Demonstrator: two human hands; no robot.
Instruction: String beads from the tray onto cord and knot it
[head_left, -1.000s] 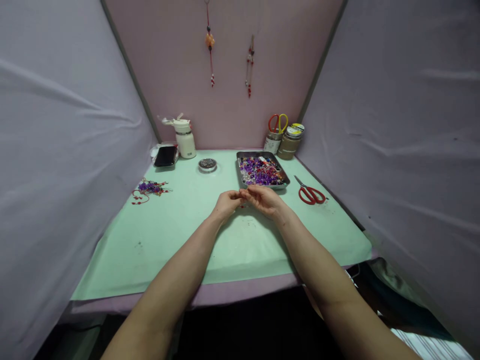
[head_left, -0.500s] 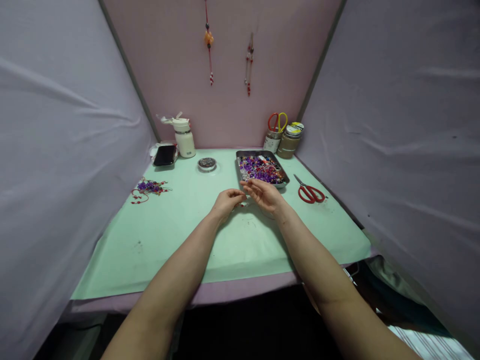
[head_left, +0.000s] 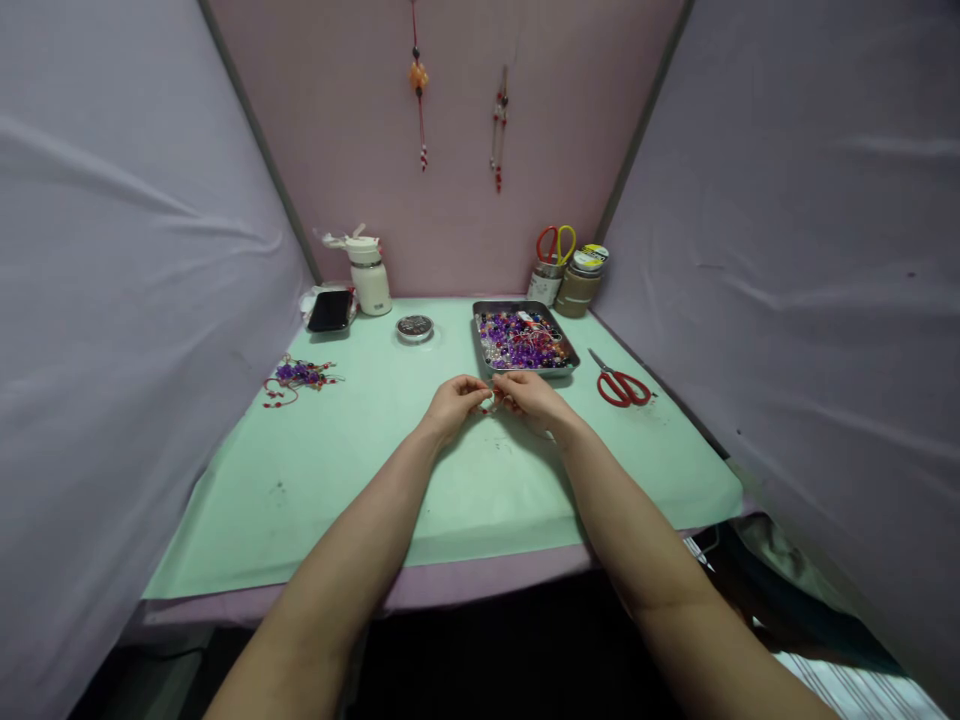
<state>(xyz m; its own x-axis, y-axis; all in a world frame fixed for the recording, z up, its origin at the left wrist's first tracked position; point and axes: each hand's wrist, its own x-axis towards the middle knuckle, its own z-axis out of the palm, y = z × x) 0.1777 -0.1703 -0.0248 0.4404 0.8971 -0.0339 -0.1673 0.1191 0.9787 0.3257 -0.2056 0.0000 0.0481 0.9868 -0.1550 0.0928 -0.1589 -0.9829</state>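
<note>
My left hand (head_left: 454, 405) is closed, pinching a thin cord with small red and white beads (head_left: 489, 404) just above the green table cover. Facing it, my right hand (head_left: 532, 398) is closed too, its fingertips on the same beaded cord. The fingertips of both hands nearly meet, and much of the cord is hidden behind them. Directly behind my right hand lies a metal tray (head_left: 574, 369) full of purple, clear, orange and dark beads, with some white and red cord on top.
Red-handled scissors (head_left: 622, 386) lie at the right. Purple beaded cords (head_left: 300, 374) lie at the left. Behind stand a round case (head_left: 414, 328), a phone (head_left: 331, 311), a white bottle (head_left: 370, 280), a jar with scissors (head_left: 544, 284) and a brown jar (head_left: 577, 292). Beaded strings (head_left: 418, 76) hang on the wall.
My right hand has come down and in toward my left hand. Its raised, spread fingers have closed on the beaded cord. The left hand has hardly moved.
</note>
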